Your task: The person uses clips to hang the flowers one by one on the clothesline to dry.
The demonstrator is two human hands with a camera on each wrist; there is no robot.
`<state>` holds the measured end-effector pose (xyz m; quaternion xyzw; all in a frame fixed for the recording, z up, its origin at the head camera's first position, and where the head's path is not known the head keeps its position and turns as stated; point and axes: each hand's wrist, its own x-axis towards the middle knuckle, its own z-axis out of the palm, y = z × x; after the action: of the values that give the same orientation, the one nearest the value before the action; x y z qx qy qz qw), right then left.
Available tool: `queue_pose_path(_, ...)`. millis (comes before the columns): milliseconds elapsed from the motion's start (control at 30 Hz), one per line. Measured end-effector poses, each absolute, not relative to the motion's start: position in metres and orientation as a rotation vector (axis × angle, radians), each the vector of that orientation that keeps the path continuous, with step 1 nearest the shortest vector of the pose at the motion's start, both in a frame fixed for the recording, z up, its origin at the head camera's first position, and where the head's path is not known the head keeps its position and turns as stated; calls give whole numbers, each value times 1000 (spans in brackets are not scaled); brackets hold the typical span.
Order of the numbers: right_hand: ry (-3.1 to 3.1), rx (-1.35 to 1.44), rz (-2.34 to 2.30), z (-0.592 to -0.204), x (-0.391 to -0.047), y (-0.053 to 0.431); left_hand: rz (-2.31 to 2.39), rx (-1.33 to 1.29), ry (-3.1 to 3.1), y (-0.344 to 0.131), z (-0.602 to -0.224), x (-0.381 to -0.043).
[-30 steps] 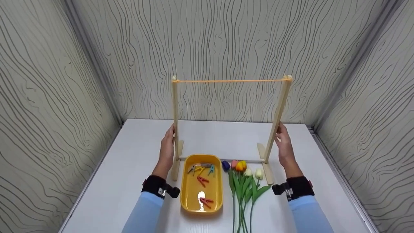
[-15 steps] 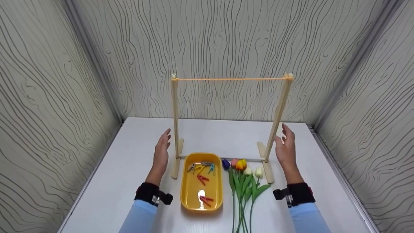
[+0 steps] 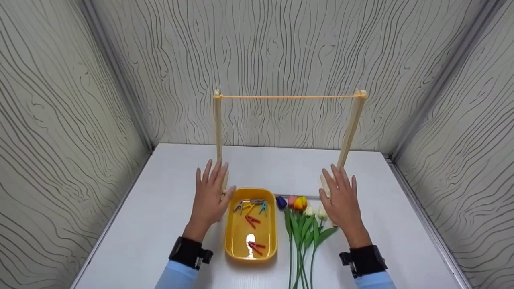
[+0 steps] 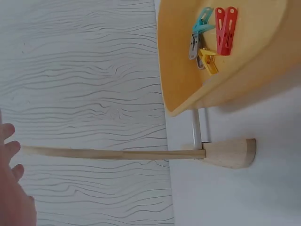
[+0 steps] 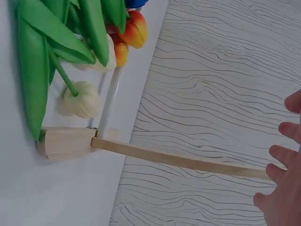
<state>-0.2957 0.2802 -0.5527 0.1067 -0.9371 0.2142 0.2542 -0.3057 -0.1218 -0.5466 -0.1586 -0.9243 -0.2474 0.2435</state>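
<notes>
My left hand (image 3: 211, 200) is spread, palm down, over the left foot of a wooden frame (image 3: 218, 128), just left of a yellow tray (image 3: 251, 259). Spread the same way, my right hand (image 3: 341, 202) overlaps the lower right post, beside the tulips. Neither hand holds anything. An orange cord (image 3: 289, 96) runs between the tops of the two posts. Inside the tray lie several clothespins, among them a red clothespin (image 4: 225, 30) and a yellow clothespin (image 4: 208, 60). Artificial tulips (image 3: 299, 224) in blue, pink, orange-yellow and white lie to the tray's right, their stems toward me.
A white table (image 3: 184, 156) carries everything, with wood-grain patterned walls (image 3: 281, 48) at the back and both sides. A thin crossbar (image 5: 112, 92) links the frame's feet low down, behind the tray and tulip heads.
Both hands have let go of the frame's posts, drawn outward, then turned palm down and come back inward over its lower parts. Tray and flowers stay where they were.
</notes>
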Motion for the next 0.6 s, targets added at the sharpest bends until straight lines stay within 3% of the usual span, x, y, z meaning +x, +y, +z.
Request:
queue_pose_path(133,-2648,337,467,-564,-286,265,-399,-553,-2643,-102,-552,-293)
queue_pose_path(600,-2825,387,475,-593,-272,241,-238,-885,-2979,-70,-607,-284)
